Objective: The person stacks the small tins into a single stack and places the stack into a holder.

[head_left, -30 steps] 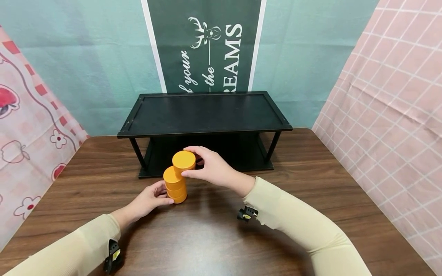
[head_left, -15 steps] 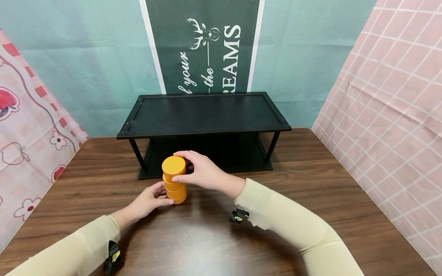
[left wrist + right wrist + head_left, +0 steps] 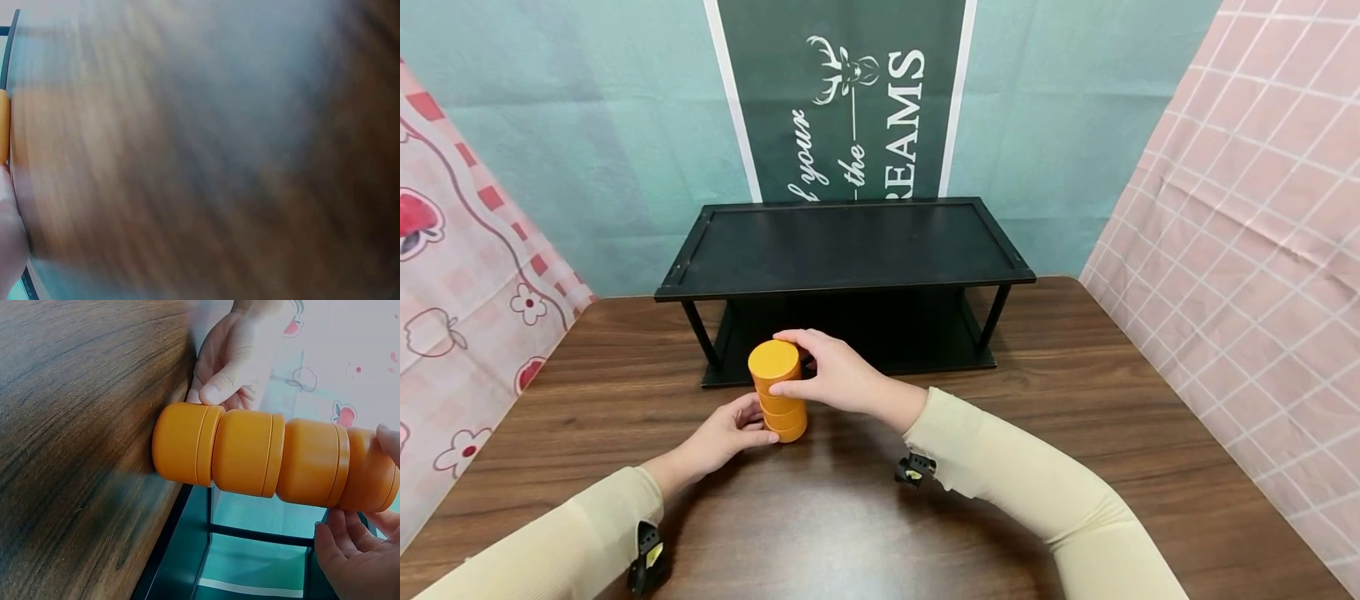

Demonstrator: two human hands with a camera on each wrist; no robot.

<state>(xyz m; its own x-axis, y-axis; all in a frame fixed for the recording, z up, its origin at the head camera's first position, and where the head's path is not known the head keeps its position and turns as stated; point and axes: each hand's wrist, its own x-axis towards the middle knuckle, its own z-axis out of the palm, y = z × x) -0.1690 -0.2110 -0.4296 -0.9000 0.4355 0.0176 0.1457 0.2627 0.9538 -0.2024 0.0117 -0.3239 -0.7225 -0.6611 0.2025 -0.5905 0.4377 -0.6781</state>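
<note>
Several orange lidded jars stand in one column on the wooden table (image 3: 880,508), left of centre in the head view. My right hand (image 3: 842,371) holds the top jar (image 3: 774,360) between thumb and fingers, its base on the jar below. Low on the column, my left hand (image 3: 725,433) grips the bottom jar (image 3: 181,444), thumb in front and fingers behind. The right wrist view has the whole column sideways, with slight offsets between the jars. Only an orange sliver (image 3: 4,128) and part of the left hand show in the left wrist view, otherwise mostly blur.
Right behind the jars stands a black two-tier rack (image 3: 850,250), its lower board close to the column. A teal backdrop (image 3: 1052,125) hangs at the back. Pink patterned cloths flank the table, a fruit print (image 3: 467,333) left and a checked one (image 3: 1247,250) right.
My right hand has moved left and slightly down with the top jar, bringing it from beside and above the column onto it. The left hand has stayed at the bottom jar.
</note>
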